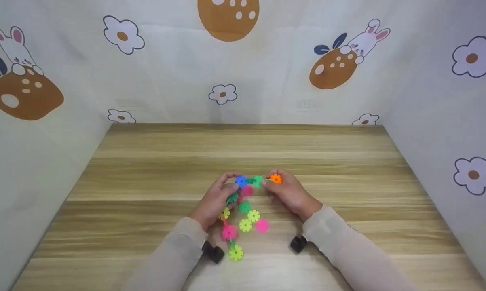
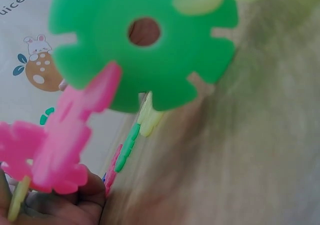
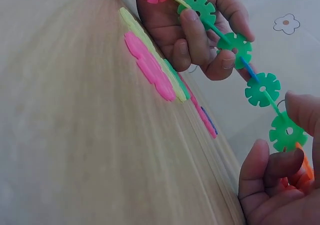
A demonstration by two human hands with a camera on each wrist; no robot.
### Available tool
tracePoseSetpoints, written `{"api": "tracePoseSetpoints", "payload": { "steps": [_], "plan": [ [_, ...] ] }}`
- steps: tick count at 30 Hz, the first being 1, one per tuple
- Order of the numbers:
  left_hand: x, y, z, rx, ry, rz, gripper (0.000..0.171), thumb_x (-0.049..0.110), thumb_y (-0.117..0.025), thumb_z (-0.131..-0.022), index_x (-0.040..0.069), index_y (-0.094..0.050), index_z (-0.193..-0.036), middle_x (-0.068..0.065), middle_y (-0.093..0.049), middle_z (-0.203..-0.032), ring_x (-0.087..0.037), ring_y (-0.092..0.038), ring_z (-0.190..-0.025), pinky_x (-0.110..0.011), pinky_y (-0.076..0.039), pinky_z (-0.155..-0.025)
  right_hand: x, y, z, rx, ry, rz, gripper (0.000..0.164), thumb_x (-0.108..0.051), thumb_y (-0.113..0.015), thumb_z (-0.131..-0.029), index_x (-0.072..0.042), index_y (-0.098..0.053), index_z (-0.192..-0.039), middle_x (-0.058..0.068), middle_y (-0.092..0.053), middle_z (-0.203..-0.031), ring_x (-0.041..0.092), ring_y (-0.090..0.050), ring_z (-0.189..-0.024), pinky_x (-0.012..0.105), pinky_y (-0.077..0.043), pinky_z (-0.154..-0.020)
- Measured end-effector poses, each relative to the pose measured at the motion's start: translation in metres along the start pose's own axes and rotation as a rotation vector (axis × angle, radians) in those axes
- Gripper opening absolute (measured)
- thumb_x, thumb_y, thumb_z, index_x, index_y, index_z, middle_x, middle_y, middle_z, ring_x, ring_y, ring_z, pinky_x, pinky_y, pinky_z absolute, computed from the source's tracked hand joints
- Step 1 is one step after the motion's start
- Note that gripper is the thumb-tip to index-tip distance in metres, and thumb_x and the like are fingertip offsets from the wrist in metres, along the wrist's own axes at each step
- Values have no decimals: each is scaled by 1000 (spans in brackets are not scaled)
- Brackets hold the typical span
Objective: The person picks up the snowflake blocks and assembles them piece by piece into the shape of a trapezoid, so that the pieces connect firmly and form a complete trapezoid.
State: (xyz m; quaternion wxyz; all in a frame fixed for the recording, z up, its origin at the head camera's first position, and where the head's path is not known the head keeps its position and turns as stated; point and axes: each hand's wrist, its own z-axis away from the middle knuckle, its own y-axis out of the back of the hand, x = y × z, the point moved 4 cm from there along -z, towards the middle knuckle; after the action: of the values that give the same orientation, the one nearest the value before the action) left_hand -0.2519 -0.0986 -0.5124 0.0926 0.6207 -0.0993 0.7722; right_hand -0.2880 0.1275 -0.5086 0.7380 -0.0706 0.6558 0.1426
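A chain of notched plastic discs, slotted edge to edge, runs between the two hands and trails toward the front of the table. My left hand (image 1: 214, 200) grips the chain near a blue disc (image 1: 240, 181), which appears edge-on in the right wrist view. Below that hand hang a pink disc (image 1: 229, 232) and a yellow disc (image 1: 235, 253). My right hand (image 1: 290, 195) pinches the chain's other end, around a green disc (image 3: 287, 131) and an orange disc (image 1: 275, 178). Its fingers partly hide the orange disc in the right wrist view.
Loose discs lie on the wooden table (image 1: 154, 226) beneath the hands: a green disc (image 1: 244, 207), yellow discs (image 1: 245, 225) and pink ones (image 1: 262, 225). A printed cloth (image 1: 166, 81) walls the table at the back and sides. Black wrist mounts (image 1: 298, 244) sit below both cuffs.
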Motion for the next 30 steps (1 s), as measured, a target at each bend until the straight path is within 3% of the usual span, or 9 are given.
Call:
{"api": "tracePoseSetpoints", "payload": {
  "steps": [5, 12, 17, 22, 26, 30],
  "plan": [
    [1, -1, -2, -11, -21, 0, 34, 30, -52, -110, 25, -52, -143, -11, -68, -125, -23, -59, -104, -30, -47, -83, -2, -1, 1, 19, 7, -13, 27, -22, -75, -99, -7, -57, -111, 3, -59, -80, 18, -56, -66, 32, -60, -70],
    [1, -1, -2, -24, -16, -21, 35, 31, -53, -110, 27, -51, -145, -11, -66, -133, -25, -61, -117, -40, -52, -98, -2, -5, 3, 82, 10, -71, 28, -19, -77, -97, -6, -55, -109, 4, -58, -73, 20, -56, -63, 31, -60, -66],
    [0, -2, -1, -42, 0, -35, 35, 32, -54, -110, 31, -52, -146, -9, -64, -139, -26, -61, -125, -50, -49, -109, -2, -8, 5, 143, 35, -95, 25, -16, -76, -97, -6, -55, -106, 5, -57, -72, 21, -55, -63, 30, -58, -63],
    [1, -3, -1, -75, -8, -60, 36, 32, -54, -111, 32, -50, -147, -8, -64, -138, -25, -61, -125, -52, -48, -109, -3, -8, 6, 185, 77, -103, 26, -14, -74, -99, -5, -51, -108, 4, -55, -72, 21, -55, -64, 30, -56, -60],
    [1, -5, -1, -95, -36, -64, 36, 27, -52, -112, 28, -50, -147, -12, -65, -132, -25, -62, -123, -47, -50, -104, -3, -9, 6, 194, 90, -136, 32, -10, -74, -97, -1, -48, -113, 2, -53, -73, 19, -52, -62, 30, -56, -59],
    [1, -5, 0, -103, -57, -59, 36, 25, -53, -111, 27, -50, -147, -12, -66, -127, -25, -63, -120, -42, -51, -99, -4, -10, 5, 192, 95, -154, 29, -5, -75, -95, -2, -48, -105, 1, -51, -70, 17, -50, -60, 29, -54, -57]
  ]
}}
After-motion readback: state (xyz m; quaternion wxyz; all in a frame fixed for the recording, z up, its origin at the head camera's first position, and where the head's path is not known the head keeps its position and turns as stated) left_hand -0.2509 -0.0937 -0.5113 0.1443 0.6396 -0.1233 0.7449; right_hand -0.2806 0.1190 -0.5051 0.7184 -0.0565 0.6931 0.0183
